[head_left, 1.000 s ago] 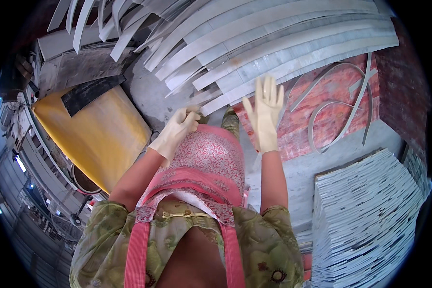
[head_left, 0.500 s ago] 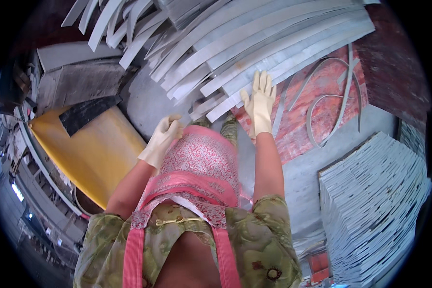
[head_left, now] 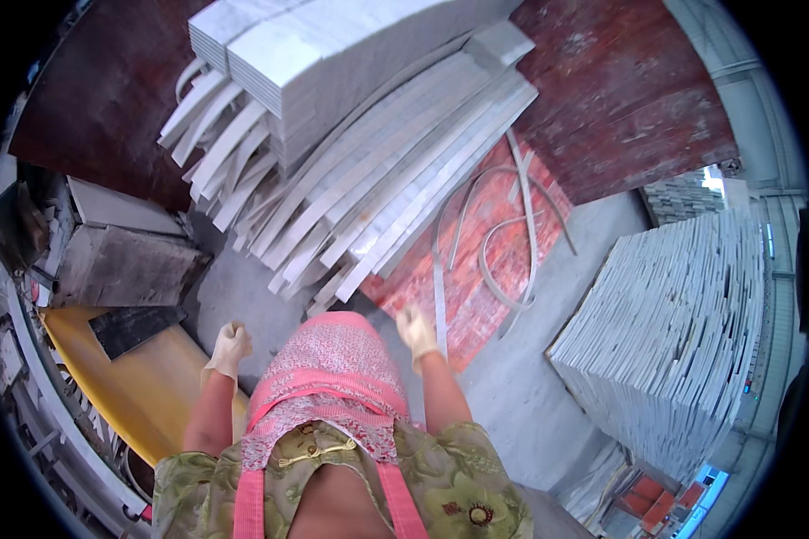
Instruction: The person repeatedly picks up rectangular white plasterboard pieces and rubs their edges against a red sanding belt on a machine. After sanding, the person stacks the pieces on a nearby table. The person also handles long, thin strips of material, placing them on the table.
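Note:
Both my hands wear cream gloves and hang on either side of my pink patterned apron (head_left: 333,355). My left hand (head_left: 228,349) is curled into a fist above the floor, near a yellow curved sheet (head_left: 121,373); I see nothing in it. My right hand (head_left: 416,329), slightly blurred, has its fingers drawn in and appears to hold nothing. It is over the near edge of a red mottled board (head_left: 476,314), apart from the long pale grey strips (head_left: 377,193) fanned out ahead. Loose curled strips (head_left: 532,234) lie on the board.
A tall stack of pale sheets (head_left: 288,90) stands behind the strips. Dark red panels (head_left: 629,99) rise at the back. At the right is a large pile of thin pale slabs (head_left: 665,314). A black piece (head_left: 135,331) lies on the yellow sheet, with a worn grey block (head_left: 121,265) behind it.
My right hand has left the strips, drawn back toward me, and its fingers have curled. My left hand has moved outward from the apron. The view has shifted, showing more of the stack behind.

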`<action>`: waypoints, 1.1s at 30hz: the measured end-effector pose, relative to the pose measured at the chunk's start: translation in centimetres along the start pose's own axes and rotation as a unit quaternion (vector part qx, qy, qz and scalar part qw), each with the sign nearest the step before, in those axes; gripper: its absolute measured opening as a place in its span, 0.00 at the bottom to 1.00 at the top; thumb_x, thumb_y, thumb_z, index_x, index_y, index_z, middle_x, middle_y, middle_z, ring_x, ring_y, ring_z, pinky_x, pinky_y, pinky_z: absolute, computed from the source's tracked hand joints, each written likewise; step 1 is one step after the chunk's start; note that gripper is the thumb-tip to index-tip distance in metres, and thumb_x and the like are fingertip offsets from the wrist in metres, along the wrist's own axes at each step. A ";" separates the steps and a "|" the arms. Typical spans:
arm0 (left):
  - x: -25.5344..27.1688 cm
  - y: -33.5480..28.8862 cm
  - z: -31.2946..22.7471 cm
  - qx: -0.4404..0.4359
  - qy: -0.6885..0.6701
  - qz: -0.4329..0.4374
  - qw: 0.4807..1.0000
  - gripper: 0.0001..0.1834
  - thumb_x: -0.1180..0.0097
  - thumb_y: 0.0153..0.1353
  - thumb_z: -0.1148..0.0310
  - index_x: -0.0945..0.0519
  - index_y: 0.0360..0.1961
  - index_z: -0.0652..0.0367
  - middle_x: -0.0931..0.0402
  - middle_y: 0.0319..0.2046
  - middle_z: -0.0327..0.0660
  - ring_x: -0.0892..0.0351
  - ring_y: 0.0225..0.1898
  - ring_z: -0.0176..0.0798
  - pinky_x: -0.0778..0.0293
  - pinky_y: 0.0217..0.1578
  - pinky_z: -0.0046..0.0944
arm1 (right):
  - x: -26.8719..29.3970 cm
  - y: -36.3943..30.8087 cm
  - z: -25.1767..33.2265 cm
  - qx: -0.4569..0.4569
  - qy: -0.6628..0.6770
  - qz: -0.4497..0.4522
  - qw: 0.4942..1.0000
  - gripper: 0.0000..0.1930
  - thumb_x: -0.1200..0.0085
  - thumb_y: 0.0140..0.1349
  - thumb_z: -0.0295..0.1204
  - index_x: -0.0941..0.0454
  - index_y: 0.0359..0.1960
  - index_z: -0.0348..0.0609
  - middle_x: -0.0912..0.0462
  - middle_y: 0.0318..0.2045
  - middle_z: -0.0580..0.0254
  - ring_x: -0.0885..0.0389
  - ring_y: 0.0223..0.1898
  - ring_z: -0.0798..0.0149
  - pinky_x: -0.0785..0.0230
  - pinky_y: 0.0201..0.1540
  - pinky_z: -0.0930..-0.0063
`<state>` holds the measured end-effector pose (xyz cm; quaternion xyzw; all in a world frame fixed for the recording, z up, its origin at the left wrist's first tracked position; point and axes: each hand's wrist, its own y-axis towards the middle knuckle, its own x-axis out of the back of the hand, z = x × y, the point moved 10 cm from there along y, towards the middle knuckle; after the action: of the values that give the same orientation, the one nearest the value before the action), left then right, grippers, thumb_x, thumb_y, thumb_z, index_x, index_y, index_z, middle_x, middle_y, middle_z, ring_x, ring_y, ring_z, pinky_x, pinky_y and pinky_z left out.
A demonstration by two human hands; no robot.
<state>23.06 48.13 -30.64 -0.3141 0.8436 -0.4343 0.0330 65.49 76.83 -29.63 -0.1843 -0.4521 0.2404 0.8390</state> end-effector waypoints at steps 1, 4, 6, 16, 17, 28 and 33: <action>0.6 -0.1 0.7 0.006 0.012 -0.011 1.000 0.17 0.52 0.71 0.67 0.26 0.55 0.66 0.21 0.33 0.45 0.22 0.24 0.36 0.22 0.25 0.40 | -1.0 -2.3 -1.8 0.007 -0.020 0.023 0.999 0.21 0.45 0.67 0.40 0.16 0.53 0.36 0.13 0.49 0.36 0.15 0.56 0.43 0.24 0.58 0.54; 0.8 0.5 2.1 -0.010 -0.004 -0.048 0.999 0.17 0.53 0.71 0.66 0.24 0.54 0.66 0.19 0.33 0.48 0.21 0.23 0.39 0.22 0.22 0.42 | -3.1 -8.6 -8.9 -0.037 -0.002 0.036 0.999 0.21 0.43 0.66 0.41 0.14 0.50 0.36 0.12 0.48 0.38 0.14 0.53 0.44 0.24 0.56 0.55; -0.6 1.1 2.4 -0.024 -0.006 -0.029 0.999 0.18 0.54 0.71 0.65 0.24 0.54 0.66 0.19 0.34 0.49 0.21 0.23 0.40 0.23 0.22 0.42 | -3.5 -10.9 -11.6 -0.046 0.036 0.039 0.997 0.18 0.45 0.65 0.39 0.14 0.46 0.37 0.12 0.42 0.42 0.13 0.47 0.47 0.24 0.51 0.56; -6.7 -2.6 -2.1 -0.259 0.083 -0.058 0.960 0.26 0.52 0.69 0.60 0.22 0.60 0.69 0.16 0.44 0.58 0.15 0.46 0.56 0.19 0.48 0.50 | -0.5 -14.8 -17.5 -0.076 0.289 -0.029 0.954 0.14 0.45 0.69 0.32 0.12 0.46 0.34 0.14 0.31 0.57 0.16 0.35 0.63 0.24 0.40 0.62; -6.9 -3.8 -3.0 -0.270 0.109 -0.057 0.955 0.26 0.52 0.69 0.59 0.22 0.59 0.69 0.16 0.45 0.59 0.16 0.49 0.57 0.21 0.52 0.50 | 0.0 -15.8 -17.1 -0.058 0.250 -0.044 0.966 0.14 0.46 0.70 0.32 0.12 0.43 0.34 0.14 0.29 0.57 0.16 0.34 0.63 0.24 0.39 0.61; 14.9 -17.5 -3.3 -0.262 -0.022 -0.359 0.895 0.17 0.54 0.70 0.60 0.21 0.43 0.63 0.20 0.44 0.59 0.20 0.49 0.64 0.26 0.49 0.57 | -3.4 -9.0 -8.0 0.152 0.015 0.030 0.988 0.13 0.51 0.66 0.30 0.22 0.24 0.38 0.24 0.20 0.67 0.29 0.22 0.67 0.35 0.25 0.59; 28.2 -27.0 1.7 -0.257 -0.094 -0.545 0.792 0.19 0.52 0.72 0.61 0.18 0.54 0.62 0.17 0.53 0.55 0.21 0.59 0.60 0.27 0.62 0.51 | -7.8 -5.3 1.7 0.188 -0.020 0.087 0.978 0.14 0.51 0.66 0.30 0.23 0.23 0.38 0.24 0.20 0.67 0.30 0.22 0.67 0.36 0.24 0.59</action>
<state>14.58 19.63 -5.24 -0.7582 0.6055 -0.1158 -0.2123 61.61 68.23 -31.23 -0.0576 -0.3976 0.3967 0.8254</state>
